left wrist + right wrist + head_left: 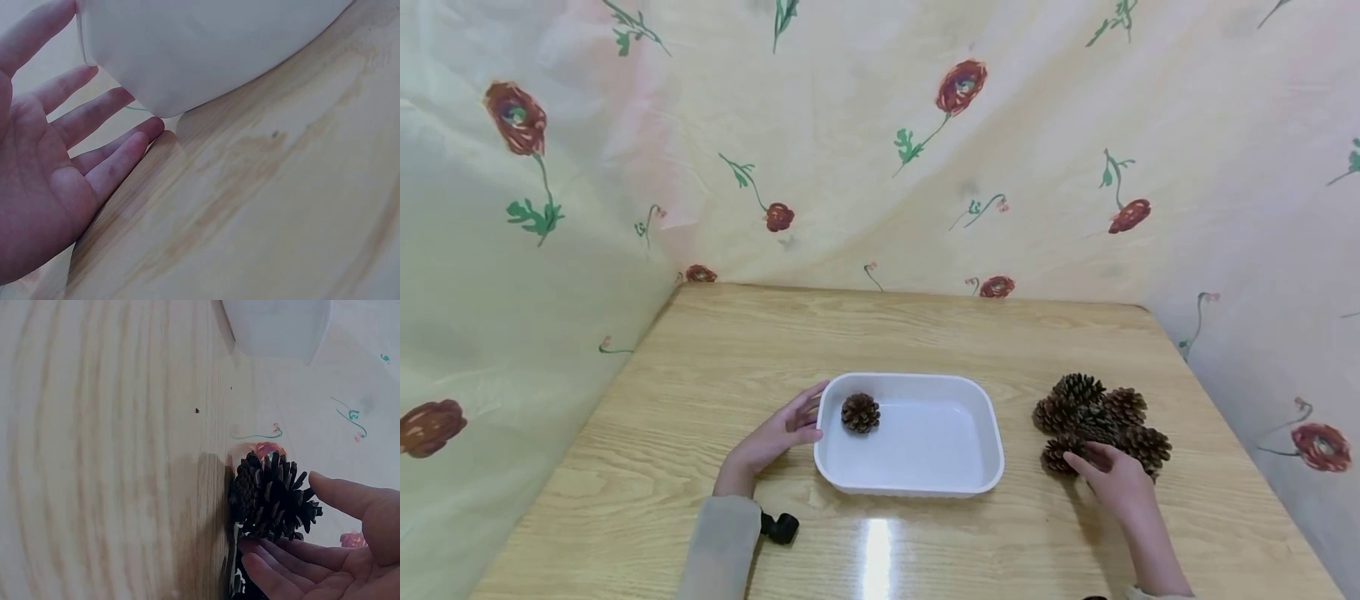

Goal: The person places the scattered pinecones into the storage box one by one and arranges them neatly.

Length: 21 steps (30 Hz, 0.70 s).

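A white rectangular dish (910,487) stands on the wooden table with one pine cone (860,413) in its left part. At the dish's left end is my left hand (782,433), fingers spread and nearly straight, with fingertips right at the wall. In the left wrist view the thumb and fingertips meet the dish's outer side (187,56). On the right, several pine cones (1097,421) lie in a cluster. My right hand (1116,479) pinches the nearest pine cone (272,497) between thumb and fingers, the thumb on one side and the fingers on the other.
A wooden table (737,333) extends around the dish and the cones. Flower-patterned sheeting (850,167) hangs behind and along both sides. A black strap mount (781,527) sits at the left wrist. Tiny dark specks (197,410) lie on the wood near the cones.
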Tool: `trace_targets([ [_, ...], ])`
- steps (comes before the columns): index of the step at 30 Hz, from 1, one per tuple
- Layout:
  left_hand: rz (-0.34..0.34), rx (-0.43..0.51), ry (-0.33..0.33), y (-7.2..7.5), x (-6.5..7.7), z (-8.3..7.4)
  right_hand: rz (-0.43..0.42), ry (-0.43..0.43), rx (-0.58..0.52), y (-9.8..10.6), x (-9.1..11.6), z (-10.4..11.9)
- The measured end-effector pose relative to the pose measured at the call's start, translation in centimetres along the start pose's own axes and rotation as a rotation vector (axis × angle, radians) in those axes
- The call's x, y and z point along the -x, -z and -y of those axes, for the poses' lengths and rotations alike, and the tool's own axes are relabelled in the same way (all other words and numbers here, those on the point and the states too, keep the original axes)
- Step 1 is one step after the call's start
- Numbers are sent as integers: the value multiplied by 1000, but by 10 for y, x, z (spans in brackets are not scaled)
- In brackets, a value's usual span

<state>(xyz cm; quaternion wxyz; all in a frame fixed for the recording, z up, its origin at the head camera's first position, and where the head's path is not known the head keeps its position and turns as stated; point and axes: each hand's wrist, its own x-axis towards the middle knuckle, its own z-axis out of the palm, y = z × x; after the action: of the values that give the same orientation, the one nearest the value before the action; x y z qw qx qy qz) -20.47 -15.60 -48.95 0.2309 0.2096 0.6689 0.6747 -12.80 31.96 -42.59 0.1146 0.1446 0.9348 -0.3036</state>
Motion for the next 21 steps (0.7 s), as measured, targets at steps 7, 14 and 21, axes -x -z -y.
trace_targets([
  [7,1,-11,-3,1,2,5,45,-50,-66,-3,0,-3],
  [14,6,-6,-5,0,3,5,34,-80,-151,-8,2,-1],
  [21,4,-5,-12,2,3,7,-17,-62,-166,-10,4,3],
])
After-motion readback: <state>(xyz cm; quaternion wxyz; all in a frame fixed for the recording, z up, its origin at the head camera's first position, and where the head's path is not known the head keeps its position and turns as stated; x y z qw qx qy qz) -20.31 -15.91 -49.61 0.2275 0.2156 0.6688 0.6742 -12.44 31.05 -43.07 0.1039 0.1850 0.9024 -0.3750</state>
